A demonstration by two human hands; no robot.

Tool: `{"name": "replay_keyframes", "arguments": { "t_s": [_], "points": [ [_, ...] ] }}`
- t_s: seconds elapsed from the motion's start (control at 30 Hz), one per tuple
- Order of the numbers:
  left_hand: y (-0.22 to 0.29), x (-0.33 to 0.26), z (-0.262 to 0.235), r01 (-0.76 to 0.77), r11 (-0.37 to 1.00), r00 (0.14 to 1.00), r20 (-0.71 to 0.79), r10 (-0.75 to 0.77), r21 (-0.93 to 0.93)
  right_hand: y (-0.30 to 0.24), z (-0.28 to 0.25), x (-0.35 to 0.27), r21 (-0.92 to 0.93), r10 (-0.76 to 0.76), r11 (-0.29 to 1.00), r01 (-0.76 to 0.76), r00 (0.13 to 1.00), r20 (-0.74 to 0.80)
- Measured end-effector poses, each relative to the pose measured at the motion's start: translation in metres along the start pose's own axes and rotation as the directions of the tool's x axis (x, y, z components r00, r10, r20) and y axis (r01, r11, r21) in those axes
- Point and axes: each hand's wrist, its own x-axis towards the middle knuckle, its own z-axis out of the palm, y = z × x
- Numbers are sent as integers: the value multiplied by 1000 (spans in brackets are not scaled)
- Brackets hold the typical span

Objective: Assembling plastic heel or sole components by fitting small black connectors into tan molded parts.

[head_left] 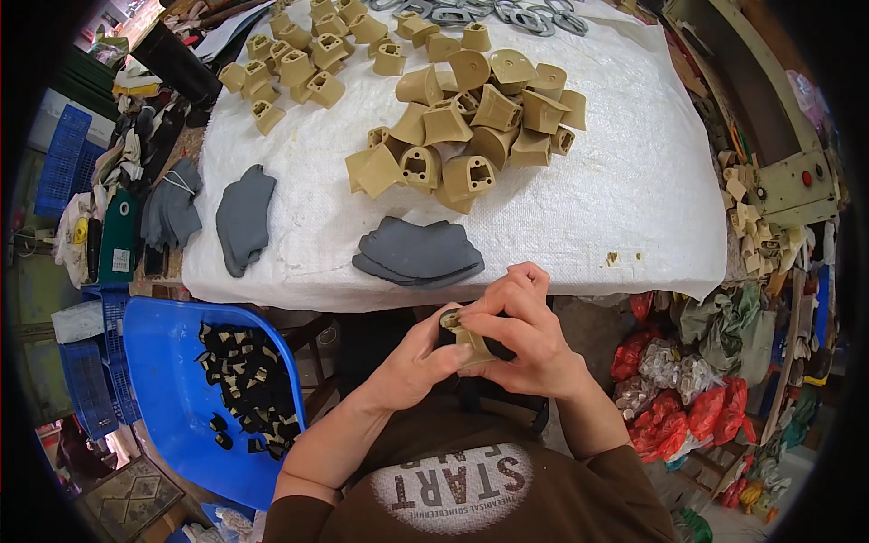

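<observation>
Close to my body, in front of the table edge, my left hand [415, 364] grips a tan shoe heel [472, 347] from the left. My right hand [529, 342] closes on the same heel from the other side, its thumb and fingers near the upper end. Dark material shows at both sides of the heel, partly hidden by my fingers. Just beyond my hands lies a stack of curved dark grey pieces [418, 251]. A second grey stack [245, 217] lies further left on the white-covered table [579, 240].
A large heap of tan heels [493, 109] sits mid-table, a looser group [294, 68] behind it. Grey rings [507, 14] lie at the far edge. At lower left, a blue tub [167, 430] holds many black-and-tan pieces. Red bags [674, 421] lie at right.
</observation>
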Motion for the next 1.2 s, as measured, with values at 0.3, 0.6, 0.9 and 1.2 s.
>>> {"name": "replay_keyframes", "arguments": {
  "t_s": [0.3, 0.6, 0.9, 1.2],
  "points": [
    [4, -16, 1, -378, 765, 822, -190, 536, 521, 5, -1, -4, -8, 66, 998, -67, 994, -82],
    [2, -7, 3, -502, 384, 641, 34, 767, 775, 1, 2, -8, 59, 84, 994, -87, 995, 54],
    [3, -8, 6, -518, 433, 638, -4, 770, 738, 0, -2, -4, 5, 22, 1000, -22, 999, 29],
    [2, -16, -7, -94, 958, 978, -154, 140, 272, -29, -14, 1, -35, 123, 992, -120, 987, 101]
  ]
}}
